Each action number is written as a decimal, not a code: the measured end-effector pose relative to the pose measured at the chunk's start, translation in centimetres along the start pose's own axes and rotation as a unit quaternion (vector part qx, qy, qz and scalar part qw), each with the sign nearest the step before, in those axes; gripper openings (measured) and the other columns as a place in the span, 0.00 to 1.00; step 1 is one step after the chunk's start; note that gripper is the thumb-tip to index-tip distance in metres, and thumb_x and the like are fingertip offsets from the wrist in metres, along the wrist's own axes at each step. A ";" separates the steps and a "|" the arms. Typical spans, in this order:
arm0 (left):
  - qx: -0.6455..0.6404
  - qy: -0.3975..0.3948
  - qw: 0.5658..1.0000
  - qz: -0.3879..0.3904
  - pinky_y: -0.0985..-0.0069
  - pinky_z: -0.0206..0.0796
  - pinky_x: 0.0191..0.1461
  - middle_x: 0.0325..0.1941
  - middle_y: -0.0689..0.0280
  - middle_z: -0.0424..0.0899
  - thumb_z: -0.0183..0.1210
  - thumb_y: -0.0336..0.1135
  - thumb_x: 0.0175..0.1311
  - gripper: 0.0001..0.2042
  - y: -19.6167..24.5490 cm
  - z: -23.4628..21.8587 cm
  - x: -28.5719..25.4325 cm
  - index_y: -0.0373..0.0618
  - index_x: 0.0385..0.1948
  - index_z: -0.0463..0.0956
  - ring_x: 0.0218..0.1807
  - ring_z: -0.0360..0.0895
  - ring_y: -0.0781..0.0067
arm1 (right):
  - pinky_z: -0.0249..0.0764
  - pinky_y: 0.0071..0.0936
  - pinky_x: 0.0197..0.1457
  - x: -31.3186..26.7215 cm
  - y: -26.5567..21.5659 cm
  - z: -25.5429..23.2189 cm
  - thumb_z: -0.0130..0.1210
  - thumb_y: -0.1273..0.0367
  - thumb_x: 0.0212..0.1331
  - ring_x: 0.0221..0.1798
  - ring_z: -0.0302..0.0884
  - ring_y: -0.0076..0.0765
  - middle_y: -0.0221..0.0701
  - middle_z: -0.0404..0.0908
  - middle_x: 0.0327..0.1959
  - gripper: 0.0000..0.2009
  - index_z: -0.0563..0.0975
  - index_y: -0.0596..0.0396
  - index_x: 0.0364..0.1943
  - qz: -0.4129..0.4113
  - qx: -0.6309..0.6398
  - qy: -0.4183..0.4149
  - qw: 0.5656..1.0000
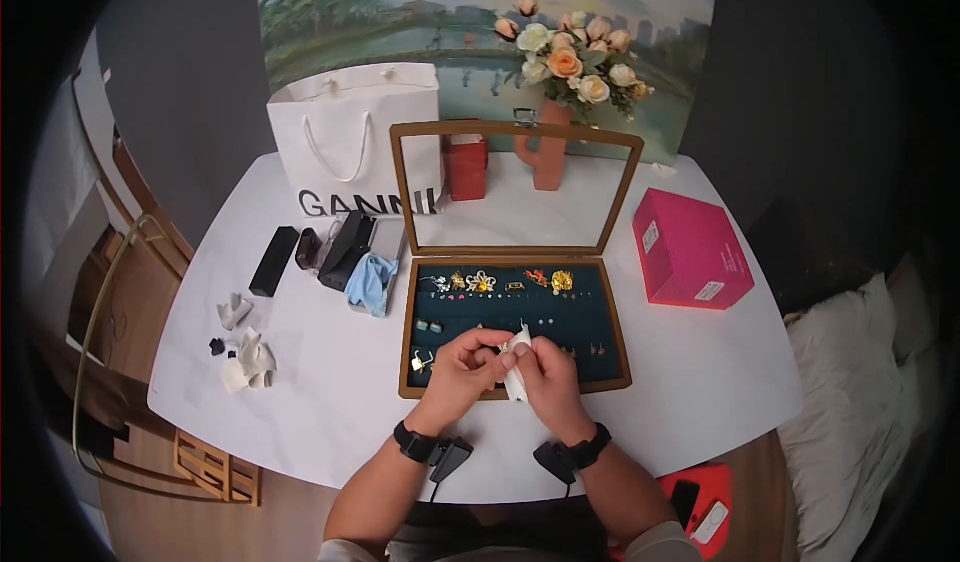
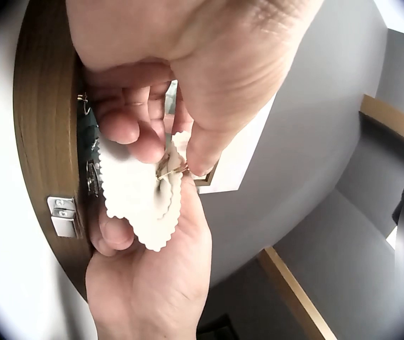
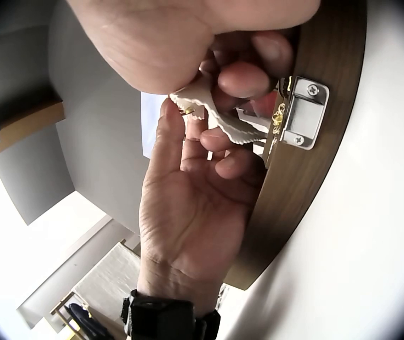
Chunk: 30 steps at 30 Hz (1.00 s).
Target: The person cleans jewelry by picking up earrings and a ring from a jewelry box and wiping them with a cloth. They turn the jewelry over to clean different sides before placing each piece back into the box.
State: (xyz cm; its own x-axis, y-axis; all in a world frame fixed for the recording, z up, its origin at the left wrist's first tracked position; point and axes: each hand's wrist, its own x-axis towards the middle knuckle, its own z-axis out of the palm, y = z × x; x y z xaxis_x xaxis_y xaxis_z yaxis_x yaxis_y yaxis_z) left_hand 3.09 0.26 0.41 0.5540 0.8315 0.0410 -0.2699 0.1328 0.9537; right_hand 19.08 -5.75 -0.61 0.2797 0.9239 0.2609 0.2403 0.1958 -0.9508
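Observation:
Over the front of an open wooden jewelry case (image 1: pixel 622 347), both hands work close together on a small white cloth (image 1: pixel 516 386) with zigzag-cut edges. My right hand (image 1: pixel 550 374) grips the cloth between thumb and fingers, and its folds hang below the fingers. A thin gold jewelry piece (image 2: pixel 173 171) lies against the cloth in the left wrist view, at the thumb tip of my left hand (image 1: pixel 458 370), which pinches it. Fingers and cloth hide most of that piece. Earrings (image 1: pixel 428 327), brooches (image 1: pixel 482 282) and other small jewelry sit on the dark green lining.
The case's glass lid (image 1: pixel 517 247) stands raised. Left of it are a blue cloth (image 1: pixel 372 284), a black box (image 1: pixel 273 262) and crumpled wrappings (image 1: pixel 250 364). Behind stand a white paper bag (image 1: pixel 350 142) and a flower vase (image 1: pixel 551 152); a pink box (image 1: pixel 690 252) is at right.

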 end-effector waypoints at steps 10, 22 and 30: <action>0.032 0.001 0.999 0.004 0.83 0.68 0.35 0.32 0.71 0.83 0.67 0.31 0.70 0.14 -0.2 0.2 0.2 0.40 0.53 0.79 0.31 0.75 0.83 | 0.67 0.29 0.27 0.1 0.1 -0.2 0.56 0.63 0.75 0.23 0.71 0.22 0.32 0.76 0.21 0.15 0.76 0.59 0.31 0.020 0.060 0.012 0.998; 0.019 0.017 1.000 0.015 0.83 0.68 0.35 0.37 0.70 0.84 0.68 0.32 0.69 0.16 -0.6 -0.1 0.3 0.40 0.55 0.79 0.32 0.75 0.83 | 0.68 0.31 0.26 0.2 0.5 -0.2 0.56 0.62 0.74 0.22 0.74 0.26 0.37 0.77 0.21 0.16 0.75 0.59 0.31 0.010 0.017 0.005 1.000; 0.006 0.018 1.000 0.018 0.86 0.66 0.34 0.30 0.74 0.82 0.68 0.30 0.69 0.15 -0.3 0.5 0.2 0.39 0.54 0.80 0.30 0.74 0.88 | 0.68 0.31 0.27 0.2 0.3 -0.3 0.55 0.63 0.75 0.23 0.73 0.25 0.34 0.77 0.21 0.15 0.76 0.60 0.32 0.007 0.045 0.028 0.999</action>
State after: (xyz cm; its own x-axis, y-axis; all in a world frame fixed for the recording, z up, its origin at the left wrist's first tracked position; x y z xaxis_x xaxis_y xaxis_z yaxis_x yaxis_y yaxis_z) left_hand 3.68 0.14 0.29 0.5162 0.8540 0.0644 -0.2791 0.0967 0.9554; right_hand 19.44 -5.64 -0.78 0.3340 0.9074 0.2549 0.1529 0.2147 -0.9646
